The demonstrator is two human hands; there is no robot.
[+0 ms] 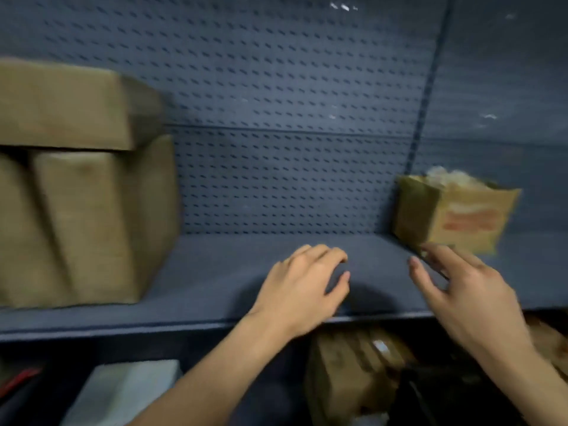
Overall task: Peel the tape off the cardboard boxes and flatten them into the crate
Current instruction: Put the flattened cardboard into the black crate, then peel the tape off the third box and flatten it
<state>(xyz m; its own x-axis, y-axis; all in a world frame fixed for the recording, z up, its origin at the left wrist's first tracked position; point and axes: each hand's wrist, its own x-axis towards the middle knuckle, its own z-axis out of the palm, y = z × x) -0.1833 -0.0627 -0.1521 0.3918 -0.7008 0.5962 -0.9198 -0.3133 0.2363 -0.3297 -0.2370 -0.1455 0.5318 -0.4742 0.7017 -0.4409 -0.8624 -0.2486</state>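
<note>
Both hands are hovering over the blue shelf [215, 281], gripping nothing. My left hand [302, 284] is hanging palm-down mid-shelf, fingers loosely curled. My right hand [461, 290] is reaching, fingers spread, toward the small open box [455, 216] sitting at the shelf's right end against the pegboard back [292, 118]. My fingertips are looking just beside its lower corner, but motion blur is hiding whether they're touching. The stacked cardboard boxes [76, 179] are sitting at the left end, well apart from both hands. A lower box [347, 373] is lying on the level below.
</note>
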